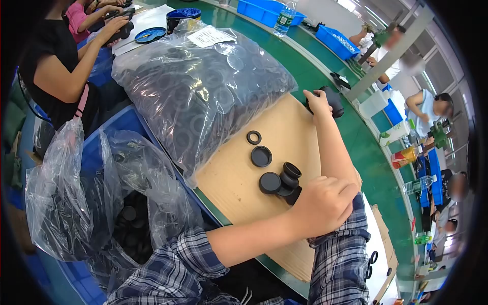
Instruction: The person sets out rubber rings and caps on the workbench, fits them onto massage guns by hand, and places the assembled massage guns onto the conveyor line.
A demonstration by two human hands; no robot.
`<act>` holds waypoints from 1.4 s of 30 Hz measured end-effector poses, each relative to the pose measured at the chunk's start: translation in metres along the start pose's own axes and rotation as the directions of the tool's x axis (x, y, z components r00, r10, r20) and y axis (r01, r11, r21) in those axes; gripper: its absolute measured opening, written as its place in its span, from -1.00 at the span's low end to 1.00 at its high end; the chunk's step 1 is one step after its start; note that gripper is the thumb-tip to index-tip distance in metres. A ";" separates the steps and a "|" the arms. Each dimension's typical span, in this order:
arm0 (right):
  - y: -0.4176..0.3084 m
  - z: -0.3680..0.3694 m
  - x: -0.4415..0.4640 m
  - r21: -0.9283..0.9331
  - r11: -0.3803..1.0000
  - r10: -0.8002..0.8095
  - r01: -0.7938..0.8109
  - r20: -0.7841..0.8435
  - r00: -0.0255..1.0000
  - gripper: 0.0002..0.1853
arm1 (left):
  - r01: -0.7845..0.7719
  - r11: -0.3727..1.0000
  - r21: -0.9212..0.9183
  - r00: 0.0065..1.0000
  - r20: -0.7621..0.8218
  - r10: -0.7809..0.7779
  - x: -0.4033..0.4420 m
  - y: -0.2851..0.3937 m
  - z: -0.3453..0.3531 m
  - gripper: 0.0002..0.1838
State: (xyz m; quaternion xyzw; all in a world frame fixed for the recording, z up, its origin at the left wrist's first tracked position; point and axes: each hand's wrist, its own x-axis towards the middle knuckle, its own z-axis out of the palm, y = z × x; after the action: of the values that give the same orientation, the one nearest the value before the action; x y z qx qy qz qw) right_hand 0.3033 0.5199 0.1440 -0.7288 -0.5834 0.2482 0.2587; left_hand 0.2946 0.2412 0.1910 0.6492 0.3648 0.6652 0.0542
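My right hand [320, 103] reaches to the far edge of the cardboard [236, 175] and is closed on a black rounded part [333, 101]. My left hand [325, 206] is in front of my right forearm, its fingers curled together; what they hold, if anything, is hidden. Beside it on the cardboard stand a black cylindrical part [290, 173] and a round black cap [269, 183], touching or nearly so. Farther up lie an open black round piece [261, 156] and a small black ring [253, 137].
A large clear bag of dark round parts [203, 86] covers the cardboard's upper left. An open bag of black parts [134, 218] sits in a blue bin [137, 119] at left. Black rings [374, 257] lie lower right. People work at upper left and along the right.
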 end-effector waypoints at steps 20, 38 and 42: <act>0.131 -0.195 -0.308 -0.158 0.670 -0.738 0.725 -0.033 0.674 -0.55 | 0.917 -0.083 -0.390 0.296 0.805 -0.514 0.011 0.037 0.044 -0.70; 0.208 -0.220 -0.265 0.920 0.384 -0.166 0.077 -0.014 0.986 -0.68 | 0.815 -0.510 -0.275 0.443 0.863 0.244 -0.041 -0.006 0.086 -0.47; 0.182 -0.195 -0.252 0.992 -0.022 -0.206 -0.125 0.118 0.971 -0.73 | 0.826 -0.503 -0.253 0.453 0.829 0.328 -0.049 -0.001 0.083 -0.41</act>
State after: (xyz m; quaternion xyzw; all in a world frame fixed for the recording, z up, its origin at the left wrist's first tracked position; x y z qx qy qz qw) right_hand 0.5147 0.2227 0.1827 -0.2718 -0.2766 0.6647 0.6386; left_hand 0.3760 0.2500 0.1412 0.2850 -0.1779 0.2500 0.9081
